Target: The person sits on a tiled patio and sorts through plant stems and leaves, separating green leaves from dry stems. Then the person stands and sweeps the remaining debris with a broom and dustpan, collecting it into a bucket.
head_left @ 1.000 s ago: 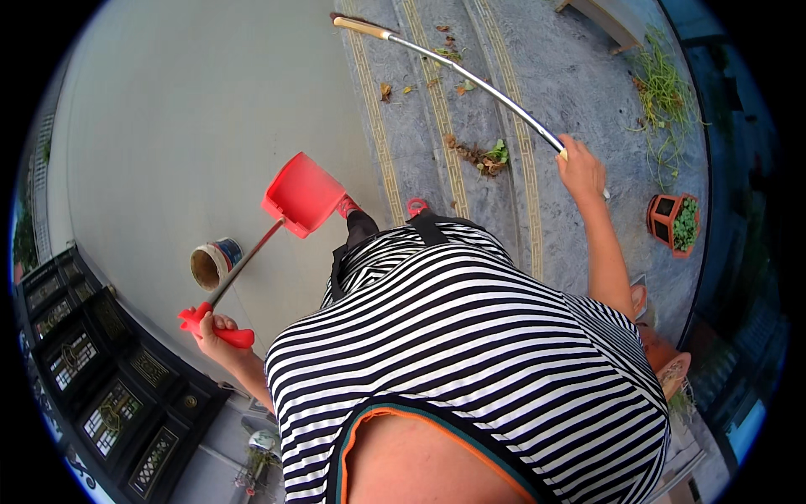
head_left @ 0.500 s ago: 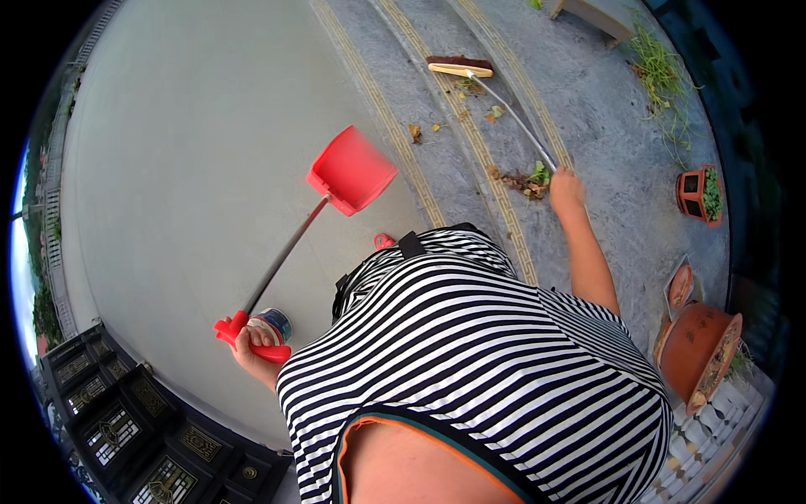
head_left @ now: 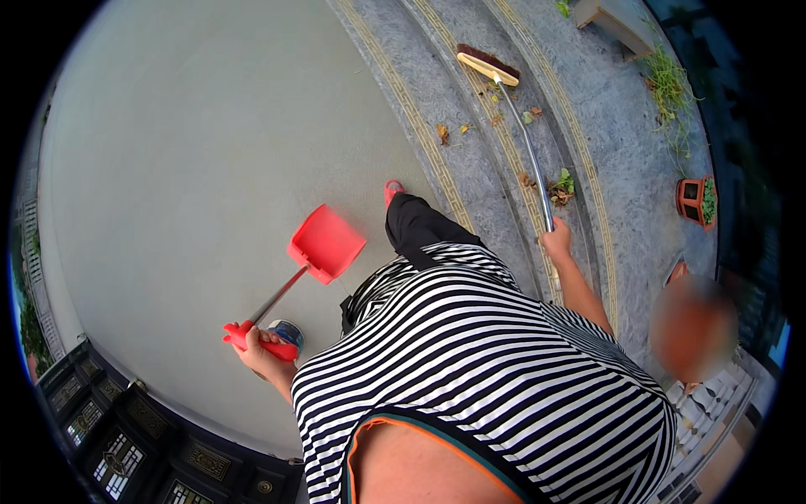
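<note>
My left hand [head_left: 264,349] is closed around the red handle of a long-handled red dustpan [head_left: 330,244]. The pan stretches out ahead of me over the grey ground, its inside bare. In my right hand [head_left: 557,241] is the silver pole of a push broom [head_left: 488,67], held near its upper end. The broom's brown bristles and pale head lie far out across the stone steps. A clump of dry and green leaves [head_left: 562,186] lies beside the pole, and a few loose leaves [head_left: 442,133] are scattered on the steps nearer the broom head.
Grey steps [head_left: 411,109] with patterned edge strips curve along my right. A round can [head_left: 287,333] stands by my left hand. Potted plants [head_left: 696,202], a stone bench [head_left: 620,25] and a blurred reddish-brown shape [head_left: 694,329] are at the right. Dark ornate doors [head_left: 126,437] stand lower left.
The dustpan has drawn back toward me. The broom head has turned and shifted right in view, and my right hand sits lower. My red-shod foot and dark trouser leg show farther forward.
</note>
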{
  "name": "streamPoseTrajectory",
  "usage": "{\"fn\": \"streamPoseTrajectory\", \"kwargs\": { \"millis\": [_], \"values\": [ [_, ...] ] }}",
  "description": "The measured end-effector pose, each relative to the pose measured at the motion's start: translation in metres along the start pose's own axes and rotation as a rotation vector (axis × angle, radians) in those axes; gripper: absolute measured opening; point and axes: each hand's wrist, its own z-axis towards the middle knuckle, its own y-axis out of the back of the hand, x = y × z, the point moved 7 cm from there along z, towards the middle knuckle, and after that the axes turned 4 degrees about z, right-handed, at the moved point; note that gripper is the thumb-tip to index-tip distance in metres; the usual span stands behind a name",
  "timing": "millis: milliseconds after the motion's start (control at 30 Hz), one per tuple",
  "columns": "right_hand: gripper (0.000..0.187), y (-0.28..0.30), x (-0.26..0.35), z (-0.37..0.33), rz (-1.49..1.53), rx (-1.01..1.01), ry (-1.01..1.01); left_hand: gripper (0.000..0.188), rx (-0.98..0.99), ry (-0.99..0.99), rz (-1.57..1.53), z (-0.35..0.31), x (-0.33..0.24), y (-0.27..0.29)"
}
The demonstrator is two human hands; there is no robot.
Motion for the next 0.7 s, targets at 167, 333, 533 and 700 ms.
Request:
{"fn": "streamPoseTrajectory", "kwargs": {
  "millis": [167,333,533,700],
  "values": [
    [0.049,-0.026,0.008,-0.048,0.113,-0.049,-0.047,0.034,-0.086,-0.057,0.153,0.074,-0.008,-0.017],
    [0.046,-0.063,0.163,-0.035,0.046,-0.064,0.01,0.025,-0.084,-0.077,0.219,0.157,-0.045,-0.051],
    [0.046,-0.115,0.278,0.009,0.248,0.108,-0.026,0.04,0.055,-0.092,0.254,0.234,-0.099,-0.136],
    [0.039,-0.159,0.349,0.038,0.356,0.395,-0.075,0.043,0.181,-0.105,0.222,0.293,-0.111,-0.206]
  ]
}}
